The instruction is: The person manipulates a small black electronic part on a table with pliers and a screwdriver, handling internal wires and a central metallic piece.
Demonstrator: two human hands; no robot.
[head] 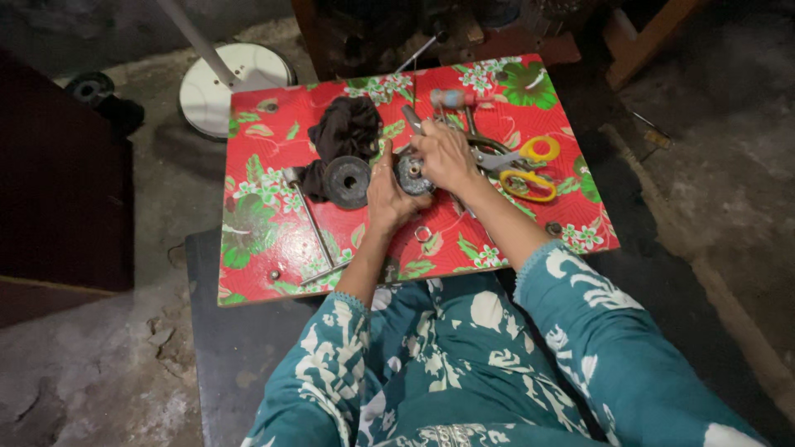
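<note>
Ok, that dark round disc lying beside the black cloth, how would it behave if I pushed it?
The disc looks like thick metal, so probably heavy and stiff. Lying flat on the flowered table cover, it would likely slide, not roll. Stood on edge, it might roll.

- A low board covered in red floral oilcloth [265, 240] sits mid-scene on a rough, stained grey concrete floor [91, 364].
- A dark slab or mat [228, 331] lies on the floor at the board's near left.
- A dark brown wooden cabinet [58, 182] stands at the left.
- A round white stand base with a slanting pole [224, 79] rests far left.
- Dark wooden furniture [373, 33] rises at the far side, and an orange-brown wooden leg [642, 41] at far right.
- Light is dim, the corners shadowed.
</note>
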